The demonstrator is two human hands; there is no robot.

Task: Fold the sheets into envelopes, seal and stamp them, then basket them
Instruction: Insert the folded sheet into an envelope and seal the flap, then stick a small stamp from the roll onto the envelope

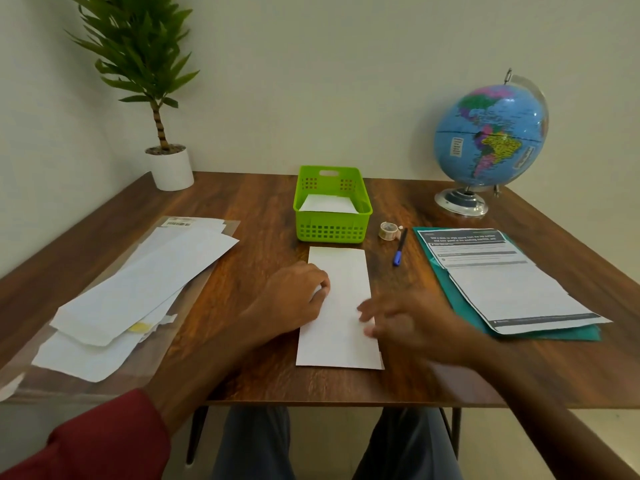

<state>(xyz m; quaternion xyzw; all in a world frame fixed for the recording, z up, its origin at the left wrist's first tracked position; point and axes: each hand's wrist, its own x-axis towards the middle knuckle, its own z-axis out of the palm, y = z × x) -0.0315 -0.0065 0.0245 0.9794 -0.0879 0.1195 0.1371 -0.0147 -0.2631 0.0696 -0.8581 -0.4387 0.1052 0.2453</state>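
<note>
Head cam view: my left hand (294, 299) sits on the left edge of the folded sheet (339, 313) in the middle of the frame, fingers curled down and pressing on it. My right hand (405, 323) is over the sheet's right edge, fingers spread loose, but it's blurry so I can't tell if it's touching the paper. The green basket (331, 230) is just above the sheet, with white paper already inside. Envelope pile (138, 289) is at the left of the frame, printed sheets (502, 282) on a teal folder (436, 261) at right, with a tape roll (389, 231) and blue pen (400, 251) between basket and folder
</note>
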